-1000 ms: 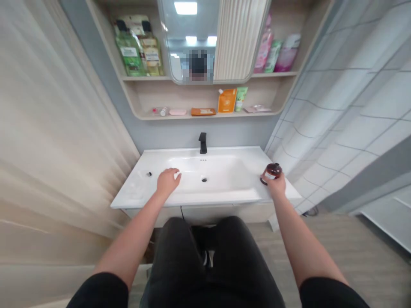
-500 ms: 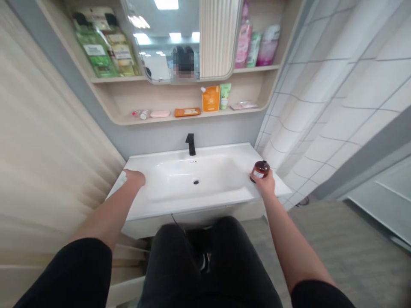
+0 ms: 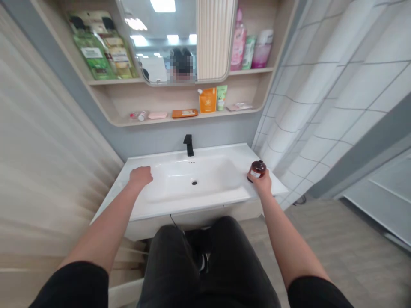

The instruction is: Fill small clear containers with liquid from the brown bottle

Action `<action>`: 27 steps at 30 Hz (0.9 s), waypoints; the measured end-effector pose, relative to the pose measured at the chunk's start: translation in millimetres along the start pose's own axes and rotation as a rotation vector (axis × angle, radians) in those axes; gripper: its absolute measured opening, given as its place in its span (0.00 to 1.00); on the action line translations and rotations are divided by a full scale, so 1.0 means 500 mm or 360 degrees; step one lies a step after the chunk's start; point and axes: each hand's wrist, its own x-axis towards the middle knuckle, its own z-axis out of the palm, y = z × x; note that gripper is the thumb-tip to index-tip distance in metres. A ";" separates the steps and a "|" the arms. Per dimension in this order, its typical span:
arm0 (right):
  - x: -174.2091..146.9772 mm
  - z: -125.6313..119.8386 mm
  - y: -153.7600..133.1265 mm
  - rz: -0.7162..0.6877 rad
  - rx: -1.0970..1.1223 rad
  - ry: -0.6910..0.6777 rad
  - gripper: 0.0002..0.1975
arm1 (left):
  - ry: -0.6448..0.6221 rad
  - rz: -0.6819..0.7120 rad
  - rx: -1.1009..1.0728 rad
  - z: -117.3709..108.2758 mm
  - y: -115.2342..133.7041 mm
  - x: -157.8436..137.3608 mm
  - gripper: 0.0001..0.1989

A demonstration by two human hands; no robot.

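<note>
Since the earlier frame, the left hand (image 3: 141, 175) has shifted inward from the counter's left edge to the left rim of the basin (image 3: 208, 173). The right hand (image 3: 263, 184) remains on the brown bottle (image 3: 258, 167).

Right grip: closed around the bottle, label partly exposed. The bottle stands upright near the right edge of the counter (image 3: 144, 208), between its rear and front right corners; from where I stand, I cannot tell whether its base touches the surface.

Left grip: fingers curled under, back of the hand uppermost; I cannot tell whether it encloses anything.

The black faucet (image 3: 189, 145) stands at the rear edge, centrally.
</note>
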 end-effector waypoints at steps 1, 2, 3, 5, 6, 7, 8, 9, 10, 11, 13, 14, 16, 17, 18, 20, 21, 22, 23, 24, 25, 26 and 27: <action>0.000 -0.001 -0.002 0.0010 -0.0012 0.0003 0.42 | -0.0008 0.0008 0.0007 -0.004 0.017 -0.020 0.12; -0.002 -0.004 -0.005 0.0014 -0.0017 -0.0004 0.42 | 0.0001 0.0019 -0.0033 -0.007 0.034 -0.046 0.13; -0.006 -0.006 -0.010 0.0007 -0.0012 -0.0017 0.42 | 0.0048 0.0050 -0.0155 -0.008 0.051 -0.075 0.15; -0.022 -0.013 -0.026 -0.0041 0.0035 -0.0063 0.41 | 0.0161 0.0124 -0.0583 -0.006 0.085 -0.143 0.17; -0.035 -0.016 -0.038 -0.0077 0.0071 -0.0099 0.41 | 0.0199 0.0178 -0.0837 -0.004 0.104 -0.179 0.17; -0.053 -0.019 -0.053 -0.0119 0.0116 -0.0145 0.40 | 0.0228 0.0239 -0.1094 -0.002 0.123 -0.214 0.16; -0.075 -0.022 -0.070 -0.0163 0.0169 -0.0203 0.41 | 0.0241 0.0290 -0.1342 -0.001 0.145 -0.247 0.15; -0.102 -0.025 -0.090 -0.0206 0.0224 -0.0274 0.41 | 0.0238 0.0319 -0.1576 -0.001 0.169 -0.277 0.15; -0.132 -0.026 -0.111 -0.0255 0.0293 -0.0359 0.41 | 0.0223 0.0331 -0.1787 -0.002 0.195 -0.304 0.15; -0.166 -0.027 -0.134 -0.0294 0.0366 -0.0446 0.41 | 0.0201 0.0343 -0.1962 -0.004 0.224 -0.328 0.16; -0.239 -0.027 -0.182 -0.0338 0.0526 -0.0614 0.41 | 0.0149 0.0399 -0.2199 -0.012 0.285 -0.364 0.17; -0.275 -0.027 -0.205 -0.0343 0.0610 -0.0686 0.41 | 0.0133 0.0439 -0.2277 -0.017 0.316 -0.377 0.17; -0.343 -0.025 -0.247 -0.0356 0.0725 -0.0834 0.41 | 0.0121 0.0533 -0.2369 -0.027 0.370 -0.398 0.15; -0.372 -0.024 -0.265 -0.0366 0.0764 -0.0887 0.42 | 0.0120 0.0577 -0.2394 -0.032 0.392 -0.406 0.15; -0.398 -0.023 -0.280 -0.0378 0.0798 -0.0930 0.43 | 0.0117 0.0615 -0.2407 -0.036 0.410 -0.413 0.14; -0.438 -0.024 -0.304 -0.0408 0.0849 -0.1007 0.43 | 0.0097 0.0666 -0.2407 -0.041 0.432 -0.427 0.13; -0.453 -0.025 -0.312 -0.0428 0.0863 -0.1038 0.42 | 0.0076 0.0681 -0.2397 -0.043 0.436 -0.434 0.13; -0.466 -0.027 -0.319 -0.0449 0.0863 -0.1065 0.41 | 0.0053 0.0690 -0.2383 -0.044 0.436 -0.442 0.12; -0.476 -0.029 -0.324 -0.0471 0.0850 -0.1081 0.40 | 0.0034 0.0694 -0.2359 -0.044 0.434 -0.449 0.12; -0.485 -0.031 -0.328 -0.0490 0.0824 -0.1089 0.39 | 0.0024 0.0695 -0.2330 -0.044 0.430 -0.456 0.11; -0.493 -0.034 -0.331 -0.0507 0.0790 -0.1089 0.37 | 0.0025 0.0697 -0.2298 -0.043 0.425 -0.463 0.11; -0.500 -0.036 -0.335 -0.0520 0.0752 -0.1086 0.36 | 0.0045 0.0698 -0.2267 -0.041 0.420 -0.469 0.10; -0.506 -0.039 -0.338 -0.0531 0.0717 -0.1078 0.35 | 0.0079 0.0703 -0.2237 -0.040 0.415 -0.475 0.10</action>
